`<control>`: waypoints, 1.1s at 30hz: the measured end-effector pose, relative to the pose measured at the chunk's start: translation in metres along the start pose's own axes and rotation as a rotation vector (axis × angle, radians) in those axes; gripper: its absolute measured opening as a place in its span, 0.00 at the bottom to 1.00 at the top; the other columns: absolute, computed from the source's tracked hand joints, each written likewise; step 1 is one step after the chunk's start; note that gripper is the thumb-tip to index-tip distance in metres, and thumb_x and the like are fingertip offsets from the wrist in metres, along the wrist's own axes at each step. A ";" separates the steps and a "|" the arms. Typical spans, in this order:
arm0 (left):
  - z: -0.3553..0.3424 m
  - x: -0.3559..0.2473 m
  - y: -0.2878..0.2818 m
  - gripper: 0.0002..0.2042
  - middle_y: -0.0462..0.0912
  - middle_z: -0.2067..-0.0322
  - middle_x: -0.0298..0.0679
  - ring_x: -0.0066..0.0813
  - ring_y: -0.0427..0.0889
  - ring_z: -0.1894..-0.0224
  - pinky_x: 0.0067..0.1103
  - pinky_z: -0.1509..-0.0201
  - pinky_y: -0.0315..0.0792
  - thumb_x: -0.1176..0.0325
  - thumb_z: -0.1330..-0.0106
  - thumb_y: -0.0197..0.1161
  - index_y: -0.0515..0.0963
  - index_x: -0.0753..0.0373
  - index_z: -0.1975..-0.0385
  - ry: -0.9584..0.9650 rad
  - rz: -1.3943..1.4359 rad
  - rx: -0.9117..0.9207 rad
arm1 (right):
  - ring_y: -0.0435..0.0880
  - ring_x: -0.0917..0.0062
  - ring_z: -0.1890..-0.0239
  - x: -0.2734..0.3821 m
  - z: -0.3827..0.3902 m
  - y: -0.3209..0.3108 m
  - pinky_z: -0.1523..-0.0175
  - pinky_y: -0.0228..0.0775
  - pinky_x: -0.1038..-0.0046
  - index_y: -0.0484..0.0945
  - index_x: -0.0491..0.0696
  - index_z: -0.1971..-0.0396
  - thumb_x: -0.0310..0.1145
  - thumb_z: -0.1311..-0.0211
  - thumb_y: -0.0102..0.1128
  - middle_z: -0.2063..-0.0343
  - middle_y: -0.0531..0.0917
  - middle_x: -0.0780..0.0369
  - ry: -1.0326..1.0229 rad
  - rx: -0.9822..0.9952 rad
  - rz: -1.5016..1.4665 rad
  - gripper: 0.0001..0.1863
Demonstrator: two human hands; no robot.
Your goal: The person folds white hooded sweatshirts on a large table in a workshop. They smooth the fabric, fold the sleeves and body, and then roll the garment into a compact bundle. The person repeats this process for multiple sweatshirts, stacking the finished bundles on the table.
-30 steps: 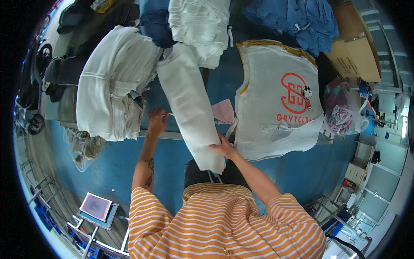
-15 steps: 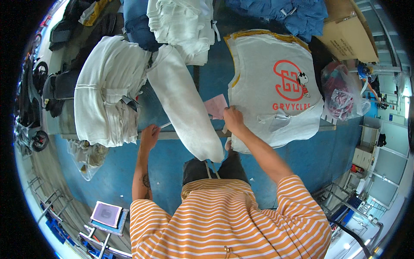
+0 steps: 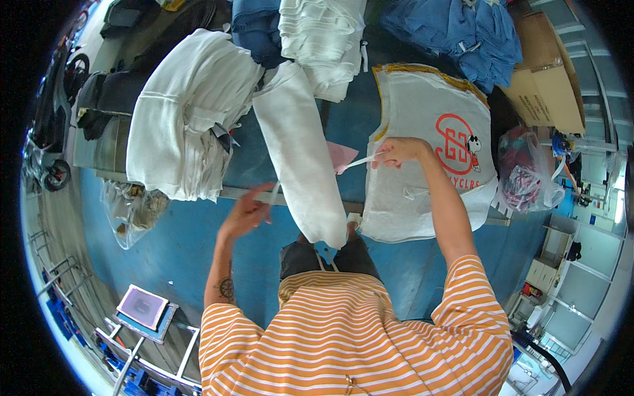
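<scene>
A long white fabric bundle, like a stuffed or folded sleeve, lies slanting over the table's near edge. My right hand, to its right, is closed on the end of a white strip. The strip runs leftward toward a pink slip beside the bundle. On the bundle's left, my left hand is blurred by motion. A white strip end shows at its fingertips and seems pinched there. Whether both ends belong to one strip is hidden by the bundle. Below my right hand lies a printed white garment panel.
A tall stack of white pieces stands left, another white stack behind. Blue garments, a cardboard box and a clear plastic bag are at the right. Another bag hangs at the left edge.
My right hand has risen and moved right, drawing the white strip out into view. My left hand has moved right toward the bundle. The view has shifted slightly.
</scene>
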State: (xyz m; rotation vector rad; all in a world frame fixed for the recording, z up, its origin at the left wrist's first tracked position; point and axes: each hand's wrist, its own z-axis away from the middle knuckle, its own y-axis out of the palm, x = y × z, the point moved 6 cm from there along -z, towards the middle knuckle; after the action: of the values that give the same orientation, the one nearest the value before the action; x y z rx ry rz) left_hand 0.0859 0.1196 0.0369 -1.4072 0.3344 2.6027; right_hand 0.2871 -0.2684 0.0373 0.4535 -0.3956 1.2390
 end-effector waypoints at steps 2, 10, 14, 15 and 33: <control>-0.007 0.010 0.045 0.21 0.82 0.77 0.36 0.23 0.80 0.75 0.24 0.70 0.74 0.72 0.32 0.58 0.73 0.61 0.39 -0.014 -0.261 0.120 | 0.67 0.87 0.79 0.005 0.012 0.009 0.69 0.68 0.75 0.84 0.49 0.60 0.45 0.27 0.52 0.82 0.68 0.73 0.032 -0.076 0.029 0.17; 0.032 0.182 0.039 0.10 0.85 0.72 0.49 0.47 0.85 0.70 0.36 0.64 0.77 0.66 0.40 0.59 0.85 0.64 0.68 -0.225 -0.614 0.011 | 0.83 0.55 0.71 -0.162 0.032 0.058 0.62 0.72 0.56 0.81 0.41 0.75 0.43 0.34 0.53 0.76 0.83 0.48 0.052 -0.837 0.335 0.20; 0.031 0.175 0.043 0.10 0.85 0.74 0.48 0.42 0.85 0.72 0.34 0.66 0.76 0.67 0.37 0.60 0.84 0.65 0.65 -0.218 -0.681 0.137 | 0.83 0.52 0.70 -0.161 0.043 0.083 0.63 0.71 0.54 0.80 0.41 0.76 0.39 0.36 0.57 0.75 0.83 0.47 0.104 -1.075 0.517 0.17; 0.025 0.163 0.048 0.10 0.85 0.75 0.47 0.40 0.85 0.74 0.33 0.67 0.76 0.67 0.36 0.60 0.84 0.64 0.62 -0.193 -0.701 0.177 | 0.83 0.51 0.69 -0.153 0.045 0.085 0.62 0.71 0.53 0.81 0.42 0.76 0.40 0.36 0.56 0.75 0.82 0.47 0.059 -1.102 0.525 0.16; -0.050 0.064 0.177 0.23 0.81 0.47 0.48 0.38 0.82 0.48 0.32 0.39 0.72 0.57 0.20 0.39 0.73 0.67 0.41 -0.073 1.056 -0.005 | 0.84 0.65 0.62 0.045 -0.002 0.203 0.58 0.79 0.67 0.83 0.46 0.57 0.28 0.53 0.74 0.60 0.79 0.57 -0.612 -1.101 0.069 0.19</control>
State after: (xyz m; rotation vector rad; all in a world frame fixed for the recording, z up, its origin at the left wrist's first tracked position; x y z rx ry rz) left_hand 0.0470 -0.0613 -0.0226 -1.3368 1.3746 3.3846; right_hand 0.1048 -0.1778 0.0821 -0.1599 -1.5145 0.7521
